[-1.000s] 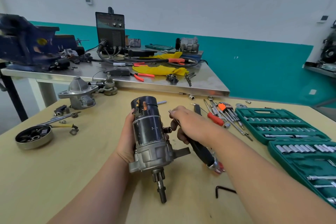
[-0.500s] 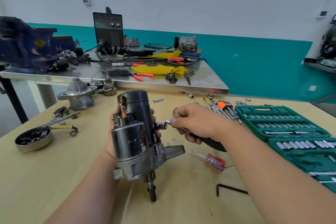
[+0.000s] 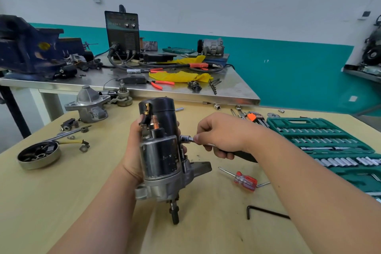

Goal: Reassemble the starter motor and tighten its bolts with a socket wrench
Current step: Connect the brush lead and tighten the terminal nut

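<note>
Nearest us a black bent hex key (image 3: 266, 212) lies flat on the pale wooden tabletop (image 3: 61, 202), and just beyond it a screwdriver (image 3: 245, 180) with a clear red handle.

Since a second ago we have turned the motor (image 3: 162, 150), so its short scuffed cylinder now faces us with the taller glossy black one behind. The wrench (image 3: 245, 155) handle, which pointed down then, now runs off to the right.

Our left hand (image 3: 132, 150) holds the motor upright over the middle of the tabletop. Its fingers wrap the dark body from behind, with the cast grey flange and the steel shaft pointing down. We cannot tell whether the shaft tip touches the wood.

Our right hand (image 3: 222, 136) grips the wrench. Its fingers (image 3: 221, 153) curl round the black handle, and thumb and forefinger pinch the shiny socket (image 3: 185, 138), which touches the motor's right side. A copper-coloured stud stands at the top of the motor.

To the right lies an open green plastic case (image 3: 309, 128) with rows of chromed sockets. To the left sit a round metal cover (image 3: 39, 155) and, farther back, a domed cast housing (image 3: 88, 103).

Beyond these stands a steel bench (image 3: 237, 90). It carries crumpled yellow cloth (image 3: 181, 76), orange-handled pliers (image 3: 162, 83), a boxy black welder (image 3: 122, 33) and a chipped blue vise (image 3: 26, 47).
</note>
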